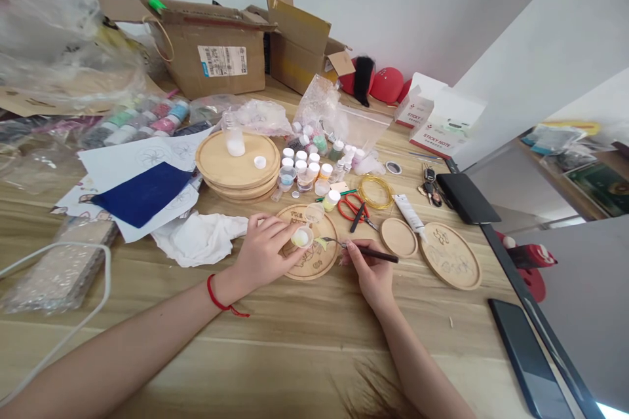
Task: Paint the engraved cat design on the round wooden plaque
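My left hand (pixel 268 245) is closed on a small clear plastic cup (pixel 301 237) with pale yellowish stuff in it, just over a round wooden plate (pixel 320 268). Dark outlines and lettering mark the plate, and a pale green patch (pixel 322 243) lies near its middle. Between the fingers of my right hand (pixel 372 275) is a slim dark-handled tool (pixel 378 254) with a thin metal neck. Its tip points left at the green patch; whether it touches is too small to tell. A clear lid (pixel 314 212) lies at the plate's far edge, beside a white-capped jar (pixel 331 200).
Several white-capped jars (pixel 301 157) stand behind the plate. Red-handled pliers (pixel 350 206), yellow wire (pixel 376 191) and a white tube (pixel 409 213) lie right of them. Stacked wooden plates (pixel 211 167) and white cloth (pixel 199 242) are left. A phone (pixel 531 353) lies near the right edge.
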`<state>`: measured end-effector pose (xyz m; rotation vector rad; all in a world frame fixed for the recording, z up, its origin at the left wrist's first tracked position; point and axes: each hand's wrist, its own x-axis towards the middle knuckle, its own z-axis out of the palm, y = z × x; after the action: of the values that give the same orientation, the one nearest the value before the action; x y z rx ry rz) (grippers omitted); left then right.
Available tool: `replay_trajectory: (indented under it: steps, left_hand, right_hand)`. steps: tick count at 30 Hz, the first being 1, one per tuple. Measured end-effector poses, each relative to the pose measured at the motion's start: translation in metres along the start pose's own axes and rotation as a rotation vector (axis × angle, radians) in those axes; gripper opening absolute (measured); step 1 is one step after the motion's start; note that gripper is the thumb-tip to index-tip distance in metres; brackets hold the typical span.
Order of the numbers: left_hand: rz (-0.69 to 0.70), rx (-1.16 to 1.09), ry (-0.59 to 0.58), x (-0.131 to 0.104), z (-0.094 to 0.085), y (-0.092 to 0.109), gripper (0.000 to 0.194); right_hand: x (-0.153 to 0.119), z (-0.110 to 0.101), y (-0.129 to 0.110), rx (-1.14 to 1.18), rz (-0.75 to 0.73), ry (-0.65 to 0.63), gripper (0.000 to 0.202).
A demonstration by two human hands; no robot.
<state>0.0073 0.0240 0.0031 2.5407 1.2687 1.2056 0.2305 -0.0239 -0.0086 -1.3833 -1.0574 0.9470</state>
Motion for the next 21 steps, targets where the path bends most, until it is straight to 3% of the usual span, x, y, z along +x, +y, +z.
replay_trajectory:
  steps: [21]
  left_hand:
    - [0.0,-0.005,-0.002,-0.0003,0.0001,-0.0004,0.022]
  right_hand:
    - [-0.001,-0.0015,0.0002,0.009,0.012,0.004,0.027]
